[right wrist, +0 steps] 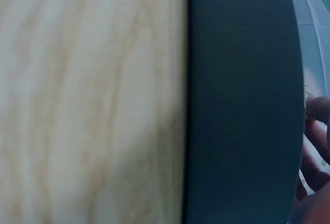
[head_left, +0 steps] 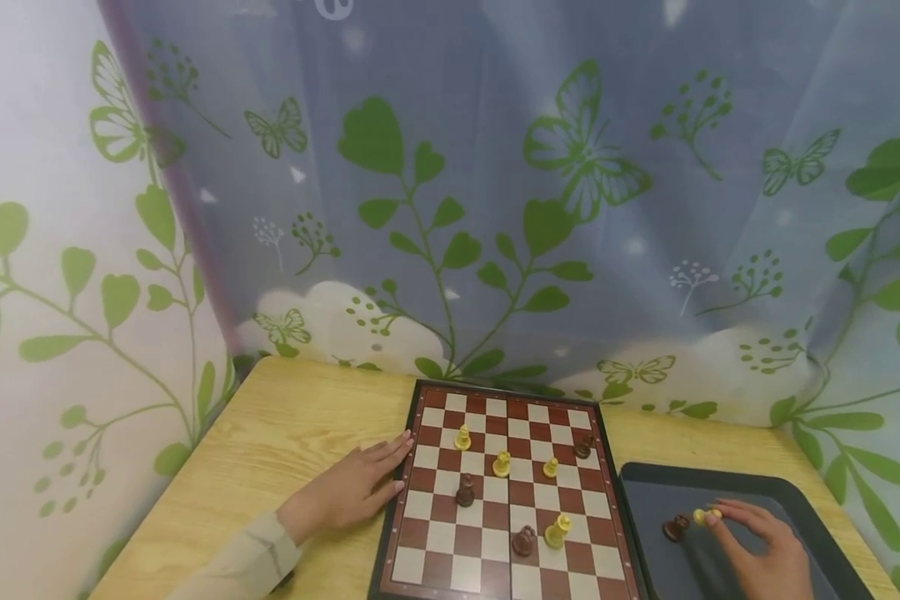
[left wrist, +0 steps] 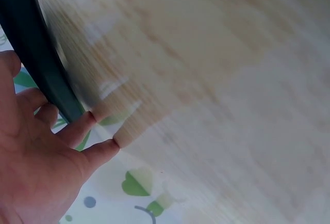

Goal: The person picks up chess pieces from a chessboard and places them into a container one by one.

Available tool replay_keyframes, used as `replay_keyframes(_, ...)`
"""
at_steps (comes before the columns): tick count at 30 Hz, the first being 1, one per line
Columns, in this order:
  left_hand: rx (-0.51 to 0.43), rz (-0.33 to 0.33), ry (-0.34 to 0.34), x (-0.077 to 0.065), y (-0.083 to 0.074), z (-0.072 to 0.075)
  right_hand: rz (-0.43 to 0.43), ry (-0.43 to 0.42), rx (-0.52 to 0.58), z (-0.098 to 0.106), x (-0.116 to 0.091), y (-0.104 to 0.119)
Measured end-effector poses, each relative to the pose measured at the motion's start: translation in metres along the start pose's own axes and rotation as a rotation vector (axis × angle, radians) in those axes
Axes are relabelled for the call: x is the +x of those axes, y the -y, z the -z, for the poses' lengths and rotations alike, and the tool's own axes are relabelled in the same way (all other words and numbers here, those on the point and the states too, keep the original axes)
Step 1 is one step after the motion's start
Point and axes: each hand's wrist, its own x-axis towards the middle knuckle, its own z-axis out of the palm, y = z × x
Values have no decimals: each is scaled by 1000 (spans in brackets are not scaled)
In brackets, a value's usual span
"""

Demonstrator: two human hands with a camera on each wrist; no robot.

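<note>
A red-and-white chessboard [head_left: 419, 506] lies on the wooden table in the head view. My left hand [head_left: 356, 487] rests at its left edge, fingers extended and fingertips on the frame; the left wrist view shows that hand beside the board's dark edge [left wrist: 46, 64]. Over the dark tray [head_left: 705, 472] at the right, my right hand [head_left: 768, 550] pinches a gold chess piece [head_left: 699, 517] between thumb and fingers. Just left of it, a dark brown chess piece [head_left: 675, 527] is in the tray. Only part of the right hand shows in the right wrist view.
Several gold pieces, one a gold king [head_left: 558, 531], stand on the board. Dark pieces are there too: one left of centre [head_left: 465, 490], one near the front [head_left: 524, 542], one at the right [head_left: 583, 448]. A leaf-patterned curtain [head_left: 487, 250] hangs behind the table [head_left: 300, 408].
</note>
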Motion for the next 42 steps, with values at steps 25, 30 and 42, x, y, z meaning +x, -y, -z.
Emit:
replay_keyframes(25, 4, -24, -6, -1, -5, 5, -69, 94, -22, -1, -1, -14)
replay_keyframes(30, 7, -19, -4, 0, -5, 3, -14, 94, -28, -1, 0, -17)
replay_keyframes(42, -9, -23, -7, -1, -5, 4, 86, -4, -76, -4, 3, -24)
